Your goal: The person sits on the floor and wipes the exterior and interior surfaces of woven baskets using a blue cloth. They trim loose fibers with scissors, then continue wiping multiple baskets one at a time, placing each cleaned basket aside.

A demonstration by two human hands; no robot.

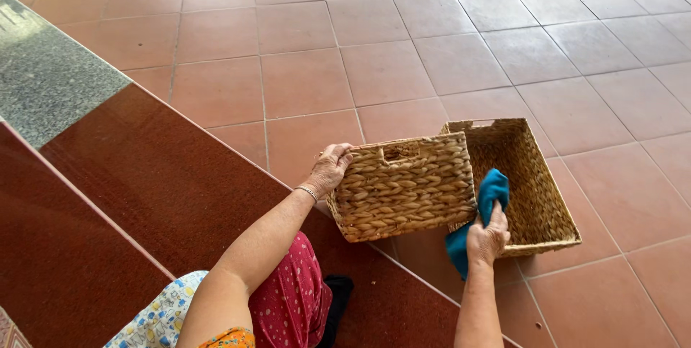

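Basket (403, 190) — woven, straw-coloured, rectangular, with a handle slot cut near the top edge of the side facing the camera. Held off the floor at centre frame, tipped so its open mouth faces away toward the right. Long axis runs from lower left to upper right, the far end reaching the frame's right-centre.

Floor (461, 53) — terracotta tiles, filling the upper and right parts of the frame; the basket's far end hangs just above it.

Step (165, 175) — polished dark red stone, running diagonally from upper left to lower centre; a grey speckled slab adjoins it at far left. The person sits on it.

Left hand (330, 168) — clamped on the basket's upper left corner, fingers curled over the rim, a thin bracelet at the wrist. It lies at the basket's near end.

Right hand (486, 236) — closed on the cloth, just below the basket's lower right edge, beside the open mouth and nearer to it than the left.

Cloth (492, 193) — teal, bunched, its upper part pressed against the basket's inner rim, its lower end trailing under the hand.
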